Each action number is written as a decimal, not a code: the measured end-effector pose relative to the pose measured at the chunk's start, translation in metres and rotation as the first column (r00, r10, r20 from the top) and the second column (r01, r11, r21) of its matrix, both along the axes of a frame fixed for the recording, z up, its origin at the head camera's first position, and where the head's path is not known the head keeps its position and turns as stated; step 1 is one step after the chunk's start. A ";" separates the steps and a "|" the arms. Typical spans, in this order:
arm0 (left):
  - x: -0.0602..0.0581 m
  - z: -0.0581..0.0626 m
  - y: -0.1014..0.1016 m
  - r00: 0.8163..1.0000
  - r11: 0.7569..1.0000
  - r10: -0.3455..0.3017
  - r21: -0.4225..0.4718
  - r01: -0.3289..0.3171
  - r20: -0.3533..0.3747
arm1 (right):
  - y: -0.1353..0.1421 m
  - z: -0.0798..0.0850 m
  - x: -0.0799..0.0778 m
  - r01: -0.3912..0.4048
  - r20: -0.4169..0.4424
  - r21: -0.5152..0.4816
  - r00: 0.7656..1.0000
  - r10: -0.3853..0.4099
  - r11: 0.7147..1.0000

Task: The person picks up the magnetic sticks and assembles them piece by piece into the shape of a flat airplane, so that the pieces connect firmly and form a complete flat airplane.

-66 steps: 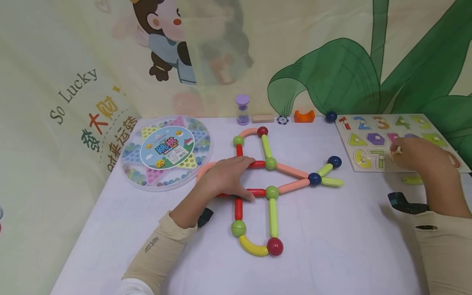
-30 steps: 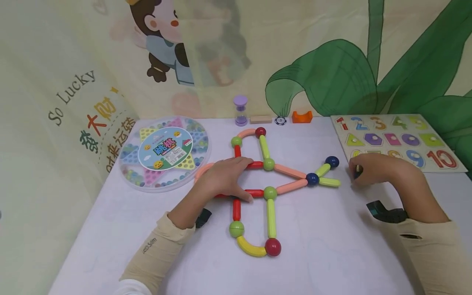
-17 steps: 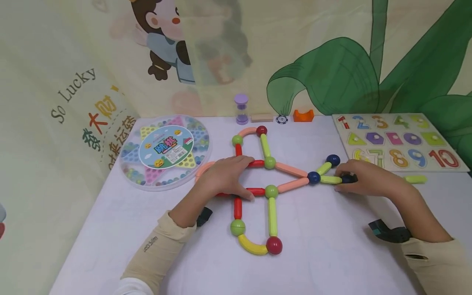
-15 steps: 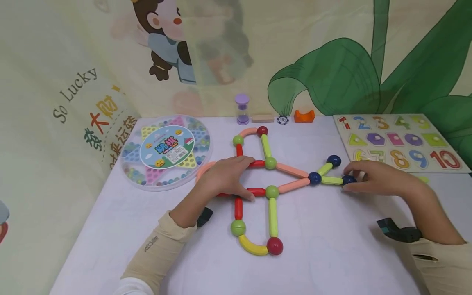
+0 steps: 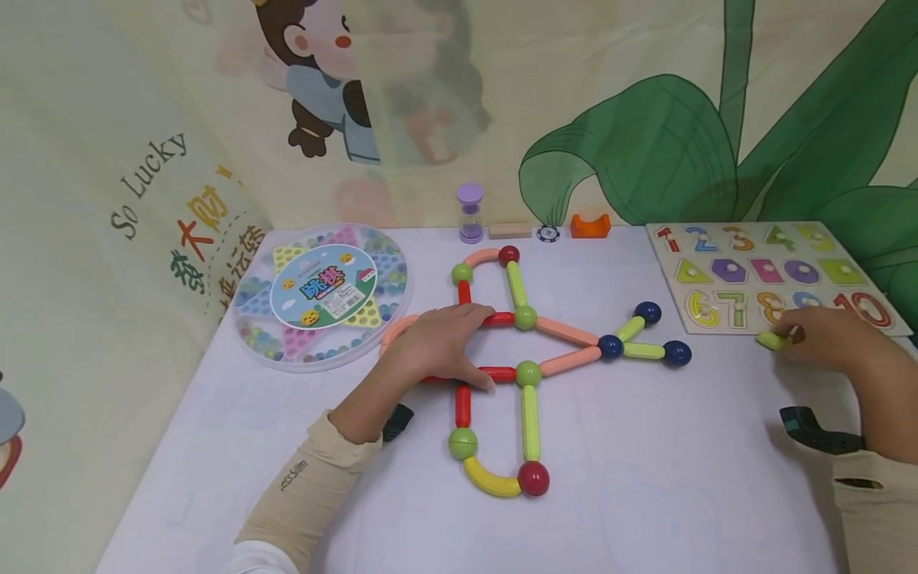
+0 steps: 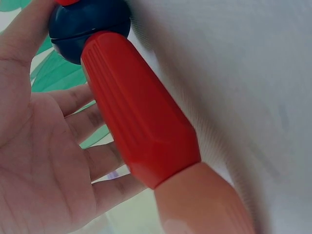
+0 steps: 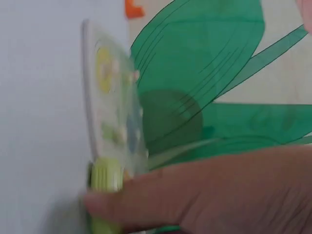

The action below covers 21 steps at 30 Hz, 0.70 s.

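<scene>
A figure of magnetic rods and balls lies flat on the table. My left hand point(image 5: 437, 343) rests over its red rods, fingers spread and relaxed. In the left wrist view, a red rod point(image 6: 139, 107) and a dark blue ball point(image 6: 90, 24) lie by the palm. Two short light green rods fork from the blue hub ball point(image 5: 610, 347); dark blue balls cap the upper rod point(image 5: 648, 312) and the lower one point(image 5: 677, 353). At the number board's front edge, my right hand point(image 5: 825, 339) pinches a loose light green rod point(image 5: 770, 341) between thumb and fingers.
A wooden number puzzle board point(image 5: 782, 275) lies at the back right. A round Chinese checkers set point(image 5: 258, 351) is at the back left. Along the back stand a purple hourglass point(image 5: 470, 214), a wooden block point(image 5: 510, 230), a chip point(image 5: 548, 233) and an orange piece point(image 5: 590, 226).
My right hand brought a dark blue ball from the back to the lower green rod's end and let it go. It then moved right and took the loose green rod. My left hand stayed put.
</scene>
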State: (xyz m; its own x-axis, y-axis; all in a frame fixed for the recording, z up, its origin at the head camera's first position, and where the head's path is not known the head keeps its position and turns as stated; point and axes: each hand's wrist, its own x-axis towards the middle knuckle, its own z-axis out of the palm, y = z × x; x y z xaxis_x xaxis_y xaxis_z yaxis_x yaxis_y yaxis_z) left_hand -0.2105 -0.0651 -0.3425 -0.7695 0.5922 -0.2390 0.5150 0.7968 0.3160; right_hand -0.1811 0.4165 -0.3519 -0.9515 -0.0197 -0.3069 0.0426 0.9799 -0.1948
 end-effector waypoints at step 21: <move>-0.003 -0.004 0.001 1.000 1.000 0.010 -0.021 -0.010 -0.010 | -0.094 -0.001 -0.013 0.025 0.049 -0.408 0.999 -0.005 0.913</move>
